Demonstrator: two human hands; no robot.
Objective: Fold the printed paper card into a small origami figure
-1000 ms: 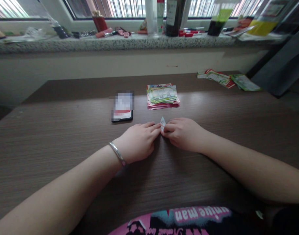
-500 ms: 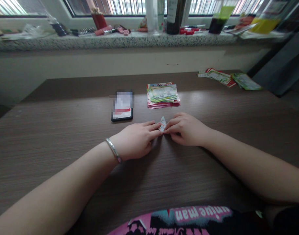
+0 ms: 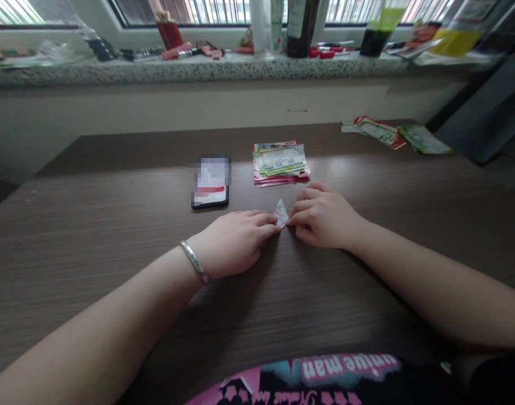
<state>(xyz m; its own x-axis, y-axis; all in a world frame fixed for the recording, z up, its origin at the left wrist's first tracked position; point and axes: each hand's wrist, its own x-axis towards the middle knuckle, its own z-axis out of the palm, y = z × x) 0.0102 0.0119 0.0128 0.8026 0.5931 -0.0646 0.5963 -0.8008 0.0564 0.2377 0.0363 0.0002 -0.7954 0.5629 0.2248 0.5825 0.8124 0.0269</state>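
A small folded piece of printed paper, pointed at its far end, lies on the table between my two hands. My left hand, with a silver bangle at the wrist, presses the paper's left side with its fingertips. At the lower right corner, my right hand has its thumb and fingertips closed on the paper's edge. Just beyond the hands is a stack of colourful printed paper packets. A phone, its screen partly blurred out, rests to the left of the stack.
More printed packets lie at the table's far right corner. Behind the table, a speckled stone windowsill carries bottles, pens, a red container and a cup of dark liquid. A grey cloth hangs at the right.
My right hand has shifted slightly away from me and to the right along the paper's edge. More of the paper shows between the hands; my left hand stays nearly in place.
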